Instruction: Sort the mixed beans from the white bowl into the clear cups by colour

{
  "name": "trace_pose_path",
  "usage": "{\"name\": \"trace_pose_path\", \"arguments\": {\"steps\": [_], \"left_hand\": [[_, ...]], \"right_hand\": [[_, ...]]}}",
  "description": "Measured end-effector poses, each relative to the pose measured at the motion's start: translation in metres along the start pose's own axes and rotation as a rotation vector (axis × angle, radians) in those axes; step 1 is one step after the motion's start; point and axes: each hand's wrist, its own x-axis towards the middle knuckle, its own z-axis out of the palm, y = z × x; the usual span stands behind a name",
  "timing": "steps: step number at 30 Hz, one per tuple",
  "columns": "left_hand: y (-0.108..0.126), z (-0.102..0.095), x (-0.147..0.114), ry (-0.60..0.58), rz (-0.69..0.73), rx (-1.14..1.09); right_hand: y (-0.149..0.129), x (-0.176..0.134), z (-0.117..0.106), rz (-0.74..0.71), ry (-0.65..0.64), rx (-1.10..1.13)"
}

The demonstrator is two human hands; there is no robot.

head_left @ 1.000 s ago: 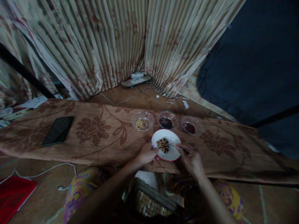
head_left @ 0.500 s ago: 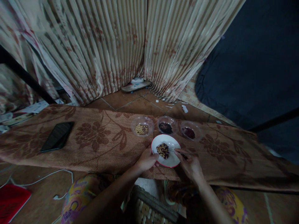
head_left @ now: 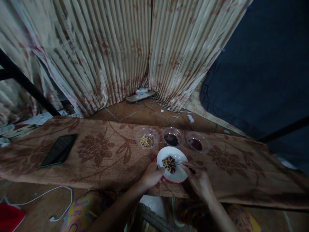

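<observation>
A white plate (head_left: 177,175) with a red rim holds a small heap of mixed yellow and dark beans (head_left: 169,164). My left hand (head_left: 154,174) grips its left edge, thumb on top. Closed around slim metal tweezers (head_left: 179,163), my right hand (head_left: 196,178) is at the plate's right side, and the tips point at the heap. Just beyond the plate stand three clear plastic bowls: the left bowl (head_left: 147,129) has yellow beans, the middle bowl (head_left: 172,129) black ones, the right bowl (head_left: 204,141) dark red ones. Whether the tips pinch a bean is too small to tell.
A brown floral cloth (head_left: 120,174) covers the long table. A dark phone (head_left: 59,149) lies at its left. Past the far edge, a skateboard (head_left: 140,96) rests on the tiled floor by striped curtains (head_left: 116,48). A white cable (head_left: 71,196) lies at lower left.
The whole scene sits slightly lower in the picture as the head view tilts up. Both hands keep their hold, with the tweezers still over the plate by the bean heap.
</observation>
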Motion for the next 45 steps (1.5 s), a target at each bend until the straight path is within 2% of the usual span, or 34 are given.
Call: {"name": "trace_pose_path", "arguments": {"steps": [17, 23, 26, 29, 31, 34, 37, 40, 42, 45], "left_hand": [[0.000, 0.000, 0.000, 0.018, 0.006, -0.006], [0.004, 0.001, -0.002, 0.013, -0.005, -0.023], [0.001, 0.001, -0.001, -0.001, 0.000, -0.027], [-0.004, 0.001, 0.001, -0.012, 0.034, -0.037], [-0.006, 0.001, 0.002, -0.019, 0.041, -0.038], [-0.005, 0.000, 0.002, -0.029, 0.061, -0.033], [-0.002, 0.000, 0.000, -0.032, 0.062, -0.028], [0.001, 0.000, -0.002, -0.036, 0.054, -0.013], [0.002, 0.000, -0.002, -0.014, 0.036, -0.012], [0.002, 0.000, -0.002, -0.001, 0.007, -0.008]], "right_hand": [[-0.004, 0.000, -0.001, 0.008, -0.021, -0.009], [-0.009, -0.002, -0.011, 0.009, 0.018, -0.008], [-0.027, 0.014, -0.010, -0.030, 0.069, 0.074], [-0.060, 0.047, 0.007, -0.151, 0.113, 0.163], [-0.082, 0.070, 0.024, -0.230, 0.075, 0.186], [-0.100, 0.087, 0.043, -0.254, 0.014, 0.188], [-0.092, 0.076, 0.041, -0.219, 0.046, 0.188], [-0.067, 0.049, 0.022, -0.133, 0.119, 0.187], [-0.046, 0.031, 0.008, -0.029, 0.130, 0.215], [-0.018, 0.016, -0.003, 0.153, 0.212, 0.243]]}}
